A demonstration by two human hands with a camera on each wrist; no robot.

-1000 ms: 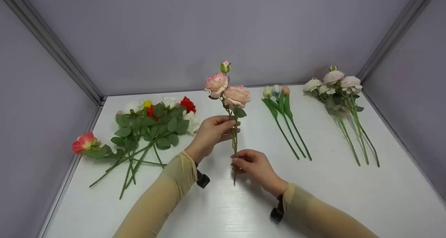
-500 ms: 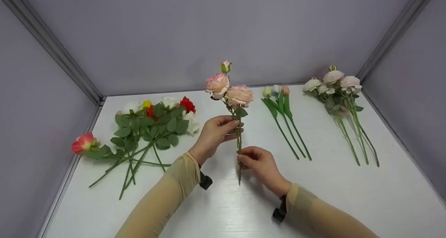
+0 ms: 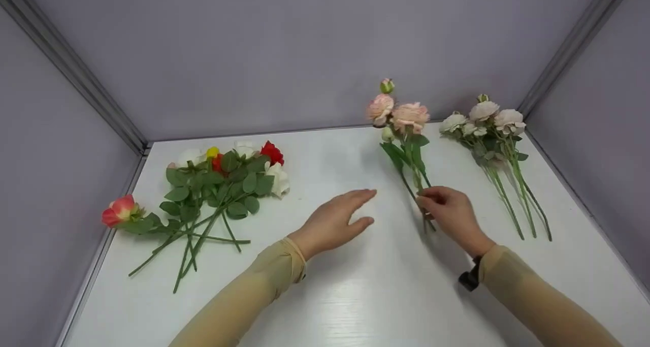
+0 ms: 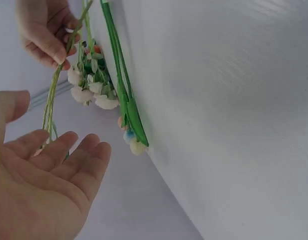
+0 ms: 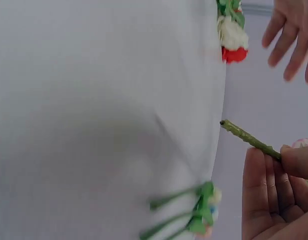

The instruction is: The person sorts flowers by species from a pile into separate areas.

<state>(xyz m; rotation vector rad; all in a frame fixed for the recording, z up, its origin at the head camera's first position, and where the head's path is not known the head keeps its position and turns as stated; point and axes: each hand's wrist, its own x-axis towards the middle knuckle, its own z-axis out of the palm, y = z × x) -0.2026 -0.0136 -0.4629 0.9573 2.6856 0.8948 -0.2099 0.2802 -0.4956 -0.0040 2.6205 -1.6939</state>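
My right hand (image 3: pixel 449 212) pinches the lower stem of a pink flower (image 3: pixel 410 117) with two ruffled blooms and a bud. In the right wrist view, thumb and fingers grip the green stem (image 5: pixel 251 140) close to its cut end. The flower stands upright and overlaps the three tulips (image 3: pixel 393 155) in the head view, hiding most of their heads. The left wrist view shows the tulips (image 4: pixel 128 110) lying on the table beyond the raised stem. My left hand (image 3: pixel 332 222) is held over the middle of the table, fingers extended, thumb apart, holding nothing.
A heap of roses (image 3: pixel 218 179), red, white and yellow with dark leaves, lies on the left. One coral rose (image 3: pixel 122 211) sticks out at the table's left edge. Pale ruffled flowers (image 3: pixel 485 113) lie at the back right. Grey panels (image 3: pixel 325 47) wall in the white table (image 3: pixel 345 306).
My left hand has let go of the pink flower, its fingers now extended. The right hand has carried the flower rightward, in front of the tulips.
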